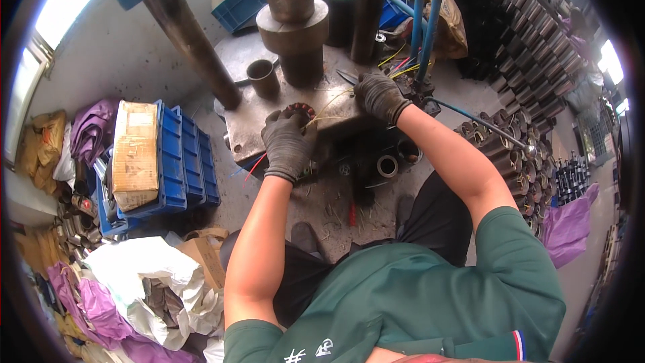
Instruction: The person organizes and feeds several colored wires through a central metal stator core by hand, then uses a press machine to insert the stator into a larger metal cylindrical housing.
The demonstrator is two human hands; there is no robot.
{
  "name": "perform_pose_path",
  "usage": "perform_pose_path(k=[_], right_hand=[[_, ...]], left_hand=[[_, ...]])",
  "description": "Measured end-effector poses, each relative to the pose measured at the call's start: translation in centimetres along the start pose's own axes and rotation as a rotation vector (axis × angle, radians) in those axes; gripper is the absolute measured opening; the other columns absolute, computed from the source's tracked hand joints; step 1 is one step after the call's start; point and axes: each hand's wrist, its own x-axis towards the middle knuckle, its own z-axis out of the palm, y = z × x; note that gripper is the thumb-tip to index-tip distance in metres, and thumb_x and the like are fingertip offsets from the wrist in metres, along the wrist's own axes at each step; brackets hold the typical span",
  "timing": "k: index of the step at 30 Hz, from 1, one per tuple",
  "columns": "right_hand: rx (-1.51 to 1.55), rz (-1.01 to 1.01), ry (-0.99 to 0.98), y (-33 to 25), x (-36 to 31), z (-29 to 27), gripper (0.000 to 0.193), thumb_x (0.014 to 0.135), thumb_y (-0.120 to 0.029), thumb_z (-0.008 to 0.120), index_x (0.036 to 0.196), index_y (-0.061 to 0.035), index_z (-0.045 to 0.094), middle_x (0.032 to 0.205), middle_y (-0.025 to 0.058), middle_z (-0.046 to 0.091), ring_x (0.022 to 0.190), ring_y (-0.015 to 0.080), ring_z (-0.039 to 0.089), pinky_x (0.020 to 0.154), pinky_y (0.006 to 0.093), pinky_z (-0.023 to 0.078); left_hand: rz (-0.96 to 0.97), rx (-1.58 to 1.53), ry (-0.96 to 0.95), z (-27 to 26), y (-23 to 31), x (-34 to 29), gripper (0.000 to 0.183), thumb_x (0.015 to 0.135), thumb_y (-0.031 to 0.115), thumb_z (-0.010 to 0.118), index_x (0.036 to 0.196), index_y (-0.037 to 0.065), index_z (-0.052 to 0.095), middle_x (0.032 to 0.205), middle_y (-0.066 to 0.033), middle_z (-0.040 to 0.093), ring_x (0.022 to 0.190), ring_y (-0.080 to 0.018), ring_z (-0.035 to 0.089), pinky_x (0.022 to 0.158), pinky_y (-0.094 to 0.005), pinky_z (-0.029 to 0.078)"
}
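Note:
My left hand (287, 141), in a dark grey glove, is closed around a ring-shaped motor stator (301, 109) near the front edge of the metal press table (245, 124). My palm hides most of it; its reddish windings show above the fingers. Thin yellow wires (330, 102) run from it towards my right hand, and a red wire (254, 167) hangs below my left wrist. My right hand (381, 96), also gloved, is closed on scissors (347, 76), their pointed blades apart and facing left. Their handles are hidden in my fist.
A short metal tube (263, 79) and a tall stepped steel cylinder (292, 27) stand on the table between thick columns (195, 44). Blue crates (185, 161) and a carton (136, 154) are at left. Stacked metal tubes (531, 47) fill the right side. Blue hoses (430, 20) hang behind my right hand.

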Motion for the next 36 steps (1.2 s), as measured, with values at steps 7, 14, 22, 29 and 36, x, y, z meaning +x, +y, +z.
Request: perform_pose_path(k=[7, 14, 22, 29, 36], right_hand=[[0.144, -0.023, 0.099, 0.0, -5.2, -5.0, 0.011, 0.082, -0.018, 0.066, 0.085, -0.0079, 0.070, 0.089, 0.0153, 0.070, 0.083, 0.0377, 0.070, 0.075, 0.0486, 0.055], [0.639, -0.230, 0.231, -1.6, -10.3, -9.4, 0.017, 0.086, -0.024, 0.071, 0.097, -0.0109, 0.075, 0.089, 0.0157, 0.070, 0.088, 0.0375, 0.069, 0.077, 0.0466, 0.056], [1.518, 0.302, 0.017, 3.3, -12.3, -8.1, 0.023, 0.094, -0.015, 0.076, 0.109, 0.0027, 0.074, 0.093, 0.0069, 0.075, 0.087, 0.0130, 0.070, 0.081, 0.0313, 0.057], [1.704, 0.508, 0.527, 7.3, -9.2, -2.5, 0.020, 0.096, -0.022, 0.074, 0.100, -0.0023, 0.075, 0.080, 0.0051, 0.073, 0.071, 0.0139, 0.067, 0.067, 0.0316, 0.056], [0.514, 0.840, 0.500, 12.4, -4.7, 7.1, 0.027, 0.093, -0.039, 0.071, 0.102, -0.0145, 0.077, 0.095, 0.0169, 0.076, 0.093, 0.0402, 0.070, 0.089, 0.0488, 0.052]], left_hand=[[0.315, -0.177, 0.404, -2.6, 2.6, 0.0, 0.036, 0.081, 0.011, 0.076, 0.116, 0.011, 0.071, 0.121, -0.0126, 0.067, 0.114, -0.0372, 0.060, 0.100, -0.0480, 0.047], [0.479, -0.197, 0.074, -0.5, 7.1, -2.4, 0.027, 0.087, 0.011, 0.072, 0.114, 0.009, 0.067, 0.095, -0.0157, 0.066, 0.085, -0.0386, 0.064, 0.076, -0.0479, 0.051], [0.250, -0.573, -0.052, 3.5, 9.9, -1.1, 0.014, 0.098, 0.011, 0.066, 0.110, 0.004, 0.067, 0.094, -0.0201, 0.069, 0.086, -0.0379, 0.069, 0.079, -0.0427, 0.054], [0.164, -0.546, -0.038, 7.0, 10.0, 2.6, 0.029, 0.097, 0.017, 0.067, 0.123, 0.003, 0.065, 0.115, -0.0202, 0.069, 0.109, -0.0389, 0.064, 0.095, -0.0458, 0.051], [0.318, 0.099, -0.020, 7.7, 7.9, 4.6, 0.065, 0.085, 0.040, 0.075, 0.137, 0.005, 0.057, 0.134, -0.0175, 0.058, 0.131, -0.0403, 0.048, 0.112, -0.0539, 0.037]])
